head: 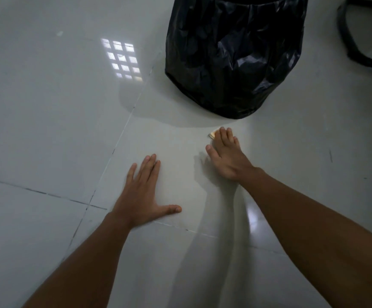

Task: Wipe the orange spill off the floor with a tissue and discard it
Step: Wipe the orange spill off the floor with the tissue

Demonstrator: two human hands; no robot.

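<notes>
Far left, beyond the fingers: window-grid reflection [122, 60] on glossy white tiled floor [36, 107]; dark grout lines crossing under and left of the L wrist. L hand [144, 192] flat, palm down on the tile; four fingers [147, 167] together and straight, thumb splayed wide to the right; nothing under or in it. Well apart to the right, R hand [226, 155] also palm down, fingers slightly spread, pressed onto a tissue [212, 134]; only a small pale corner w/ orange tint peeking out at the R fingertips, rest hidden under the hand; can't tell whether any orange spill is left on the floor. Just beyond the R fingertips, near but not touching: bin w/ black plastic bag [236, 56] standing on the floor. Far right, past the bin: curved black object [344, 36], partly cropped, identity unclear.
</notes>
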